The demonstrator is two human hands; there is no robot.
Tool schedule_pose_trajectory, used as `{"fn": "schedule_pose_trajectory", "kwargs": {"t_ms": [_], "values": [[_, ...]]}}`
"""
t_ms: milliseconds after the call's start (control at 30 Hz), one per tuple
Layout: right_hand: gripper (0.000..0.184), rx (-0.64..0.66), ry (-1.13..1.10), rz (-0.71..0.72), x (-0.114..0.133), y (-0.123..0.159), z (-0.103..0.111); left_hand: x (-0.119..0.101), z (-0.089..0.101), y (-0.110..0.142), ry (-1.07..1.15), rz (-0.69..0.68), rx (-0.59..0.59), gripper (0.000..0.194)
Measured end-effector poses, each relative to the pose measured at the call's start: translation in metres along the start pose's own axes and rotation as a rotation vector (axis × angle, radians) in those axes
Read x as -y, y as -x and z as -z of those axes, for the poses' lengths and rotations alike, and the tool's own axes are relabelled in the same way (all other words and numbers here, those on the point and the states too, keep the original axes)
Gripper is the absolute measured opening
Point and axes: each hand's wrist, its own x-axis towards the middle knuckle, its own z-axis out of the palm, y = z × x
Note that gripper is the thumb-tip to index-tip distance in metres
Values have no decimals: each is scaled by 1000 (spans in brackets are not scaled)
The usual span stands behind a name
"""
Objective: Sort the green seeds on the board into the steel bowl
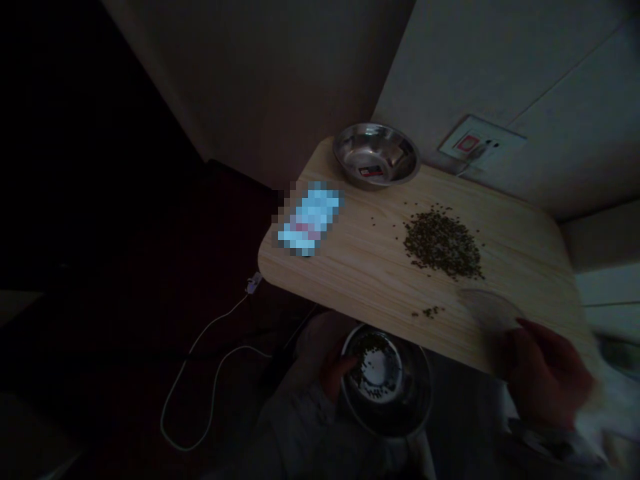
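Note:
My left hand [337,375] grips the rim of a metal bowl [417,393] held below the table's front edge, thumb over the side. Small dark-green beans [370,345] lie in that bowl, mostly on its left side. Over the table's right front part, my right hand [547,377] is closed on a see-through plastic piece [487,308], blurred by motion; its full shape cannot be made out. Beyond it a wide pile of similar beans [443,243] is spread on the wooden table [360,267]. A small cluster of beans [430,311] lies nearer the front edge.
A second metal bowl [377,157], with a label inside, stands at the table's back left corner. Left of the pile lies a lit phone [311,220]. A wall socket [480,141] with a plug is behind. A white cable [187,360] loops at the left.

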Motion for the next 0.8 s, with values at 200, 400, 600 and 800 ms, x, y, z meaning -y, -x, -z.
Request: {"fn": "schedule_pose_trajectory", "kwargs": {"t_ms": [200, 400, 600, 800], "values": [[39, 3, 21, -42, 4, -1, -5, -9, 10, 3, -52, -8, -14, 37], [38, -57, -120, -45, 5, -1, -2, -31, 12, 8, -76, 46, -10, 20], [37, -136, 168, -56, -16, -7, 31, -30, 19, 0, -288, 71, -219, 18], [45, -107, 460, 92, -33, -19, 30, -22, 19, -1, -351, 143, -394, 18]]}}
